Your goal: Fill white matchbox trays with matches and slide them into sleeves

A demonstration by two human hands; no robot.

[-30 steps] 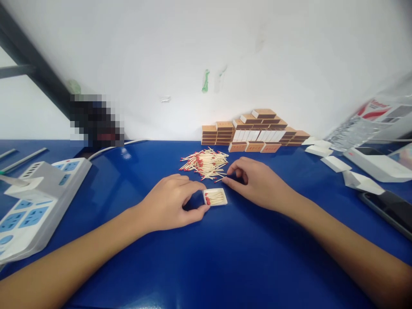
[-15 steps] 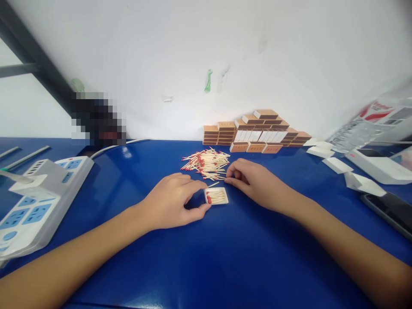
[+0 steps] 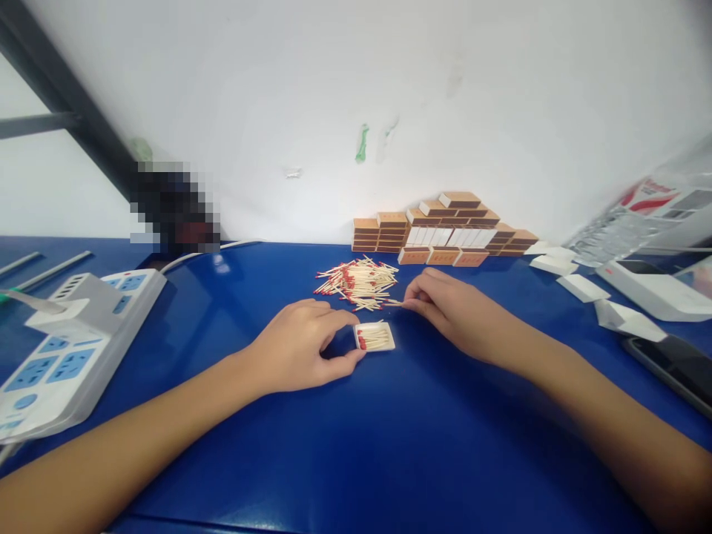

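A small white matchbox tray (image 3: pixel 392 337) with several red-tipped matches in it rests on the blue table. My left hand (image 3: pixel 308 346) grips the tray's left end between thumb and index finger. One match leans on the tray's back rim. Just beyond lies a loose pile of matches (image 3: pixel 359 280), their heads pointing in various directions. At the pile's right edge, the thumb and index finger of my right hand (image 3: pixel 445 304) are pinched on the end of a match (image 3: pixel 395 302).
Stacked matchboxes (image 3: pixel 445 215) stand against the wall behind the pile. On the left is a power strip (image 3: pixel 83 363) with a plugged-in adapter. White folded papers (image 3: pixel 584 288), a white box (image 3: pixel 661 289), a phone (image 3: pixel 673 363) and a plastic bottle (image 3: pixel 628 215) lie at the right.
My right hand has shifted slightly right and now draws a match from the pile's edge. The match by the tray's back rim now sits more inside it. My left hand stays at the tray.
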